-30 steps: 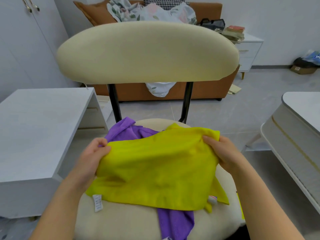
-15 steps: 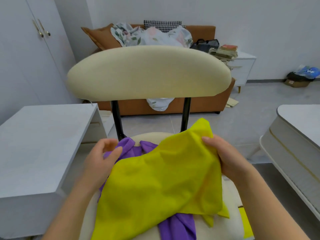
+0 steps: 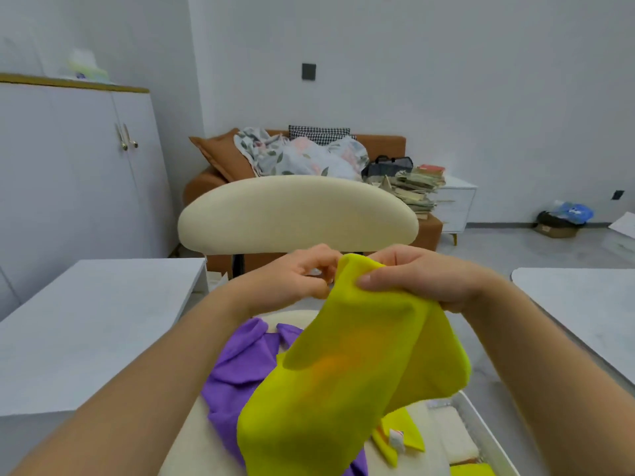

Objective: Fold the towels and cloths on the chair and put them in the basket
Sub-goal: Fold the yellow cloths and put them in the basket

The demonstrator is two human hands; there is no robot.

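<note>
A white cupboard (image 3: 86,173) fills the left wall of a pale room. An orange-brown sofa (image 3: 381,142) at the back is heaped with flowered bedding (image 3: 302,159). A white tabletop (image 3: 86,321) flanks the scene on the left and another tabletop (image 3: 584,304) on the right.

Between them, in the foreground, stands a chair (image 3: 295,214) with a cream padded backrest, its seat directly below the camera. A person's two bare forearms reach in from the bottom of the frame and hold a yellow cloth (image 3: 343,372) up in the air above the seat, just in front of the backrest. The cloth hangs down from its top edge in a loose double layer.

A purple cloth (image 3: 240,365) lies crumpled on the seat, partly hidden behind the hanging yellow one.

The right hand (image 3: 422,280) has its grip clamped on the yellow cloth's top edge, with the thumb laid across the front of the fabric and the fingers behind it. The left hand (image 3: 292,280) is close beside it, fingers curled, with the fingertips at the cloth's near edge. Motion blur makes it impossible to tell whether that grip is pinching the fabric or merely touching it.

A white-rimmed container (image 3: 481,427), only partly in view, sits at the lower right beside the seat. A second, smaller piece of yellow fabric (image 3: 402,431) lies on the seat near it, with a small white tag (image 3: 395,439) showing at its edge.
</note>
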